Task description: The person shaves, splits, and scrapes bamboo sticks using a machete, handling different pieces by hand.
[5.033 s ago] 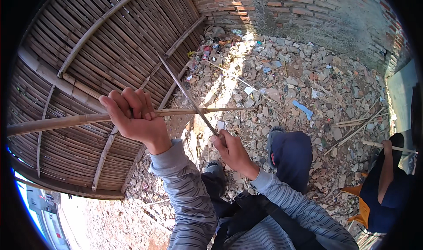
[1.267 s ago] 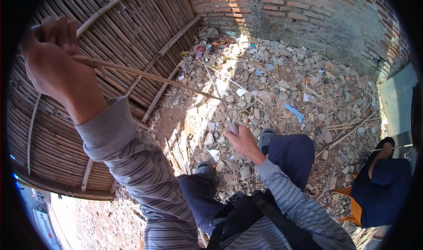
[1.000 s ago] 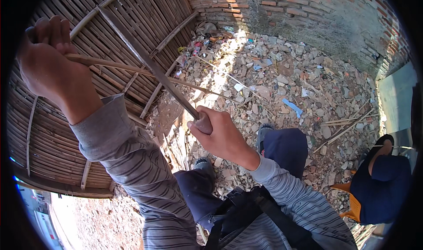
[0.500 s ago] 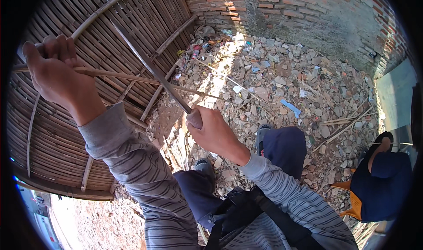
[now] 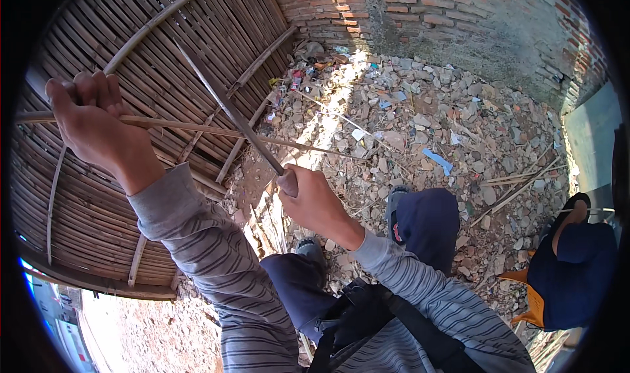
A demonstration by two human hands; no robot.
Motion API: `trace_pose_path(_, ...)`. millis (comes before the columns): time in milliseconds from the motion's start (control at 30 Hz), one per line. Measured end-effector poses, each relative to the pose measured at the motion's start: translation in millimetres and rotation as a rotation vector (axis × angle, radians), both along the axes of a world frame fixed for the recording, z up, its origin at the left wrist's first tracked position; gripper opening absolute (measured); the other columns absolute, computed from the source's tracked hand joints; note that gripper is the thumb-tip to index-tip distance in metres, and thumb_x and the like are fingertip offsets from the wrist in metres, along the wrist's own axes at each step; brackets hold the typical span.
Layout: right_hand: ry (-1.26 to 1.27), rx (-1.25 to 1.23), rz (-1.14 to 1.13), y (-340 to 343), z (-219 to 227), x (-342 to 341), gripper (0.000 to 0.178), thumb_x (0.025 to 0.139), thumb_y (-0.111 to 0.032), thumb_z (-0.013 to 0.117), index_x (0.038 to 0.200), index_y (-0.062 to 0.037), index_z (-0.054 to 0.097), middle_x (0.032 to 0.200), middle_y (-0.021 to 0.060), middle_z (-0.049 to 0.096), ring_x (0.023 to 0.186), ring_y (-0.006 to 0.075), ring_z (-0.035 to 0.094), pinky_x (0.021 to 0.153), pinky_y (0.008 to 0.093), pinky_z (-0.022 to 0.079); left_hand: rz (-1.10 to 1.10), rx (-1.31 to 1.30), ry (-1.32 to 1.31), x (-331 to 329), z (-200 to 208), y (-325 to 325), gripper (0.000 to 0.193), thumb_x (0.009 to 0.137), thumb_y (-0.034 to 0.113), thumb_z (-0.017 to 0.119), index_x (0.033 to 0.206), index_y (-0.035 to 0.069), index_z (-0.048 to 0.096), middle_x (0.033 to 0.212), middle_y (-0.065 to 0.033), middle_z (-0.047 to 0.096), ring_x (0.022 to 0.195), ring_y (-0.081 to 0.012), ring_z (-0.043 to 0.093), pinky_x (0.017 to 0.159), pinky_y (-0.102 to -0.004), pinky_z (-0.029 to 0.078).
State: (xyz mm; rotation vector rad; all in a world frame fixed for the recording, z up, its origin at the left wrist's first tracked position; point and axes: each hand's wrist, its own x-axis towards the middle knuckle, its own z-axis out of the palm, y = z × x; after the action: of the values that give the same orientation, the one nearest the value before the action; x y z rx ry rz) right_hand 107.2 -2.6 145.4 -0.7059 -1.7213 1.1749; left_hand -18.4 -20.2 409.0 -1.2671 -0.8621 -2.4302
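Note:
Raised at the left, my left hand [image 5: 98, 120] is closed around a long thin bamboo strip [image 5: 190, 127]. The strip runs from beyond the hand toward the middle, its thin end over the rubble. My right hand [image 5: 315, 200], near the centre, grips the handle of a long-bladed knife [image 5: 220, 92]. Its narrow blade points up and to the left, away from me. Blade and strip cross between my two hands; whether the edge bites into the strip I cannot tell.
A bamboo-slat panel [image 5: 85, 196] leans at the left. Stones and litter cover the ground [image 5: 420, 123] up to a brick wall [image 5: 446, 18]. At the right, another person's dark-clothed leg [image 5: 577, 281] shows beside an orange plastic seat [image 5: 535, 304]. Thin sticks [image 5: 518, 189] lie nearby.
My left hand and the strip have come slightly down and to the right. My right hand has shifted a little left, still holding the knife. The view has moved slightly.

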Motion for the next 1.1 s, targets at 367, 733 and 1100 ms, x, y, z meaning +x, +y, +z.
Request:
trace_pose_path(367, -0.506, -0.587, -0.211, 47, -261, 70, 0.032, 0.085, -0.018, 0.067, 0.105, 0.0065, 0.071, 0.089, 0.0272, 0.073, 0.089, 0.0400, 0.074, 0.079, 0.0468, 0.055, 0.003, 0.006, -0.039, -3, 5, 2, 0.039, 0.109, 0.027, 0.050, 0.075, 0.014, 0.040, 0.059, 0.0023, 0.032, 0.047, -0.0081, 0.027, 0.047, -0.0237, 0.029)
trace_pose_path(733, -0.010, 0.063, 0.039, 5, -9, 16, 0.018, 0.086, -0.009, 0.067, 0.098, 0.0048, 0.066, 0.071, 0.0261, 0.064, 0.071, 0.0452, 0.068, 0.064, 0.0479, 0.051, 0.111, 0.018, -0.023, -16, 6, 3, 0.040, 0.108, 0.026, 0.047, 0.071, 0.013, 0.039, 0.061, -0.0020, 0.043, 0.046, -0.0082, 0.031, 0.050, -0.0238, 0.040)
trace_pose_path(1100, -0.158, -0.221, -0.074, 3, -56, 3, 0.018, 0.085, -0.010, 0.065, 0.094, 0.0056, 0.068, 0.072, 0.0250, 0.065, 0.071, 0.0389, 0.070, 0.068, 0.0450, 0.054, 0.041, -0.042, -0.031, -25, -2, 3, 0.033, 0.108, 0.025, 0.049, 0.079, 0.010, 0.045, 0.065, -0.0018, 0.044, 0.049, -0.0103, 0.036, 0.061, -0.0236, 0.052)
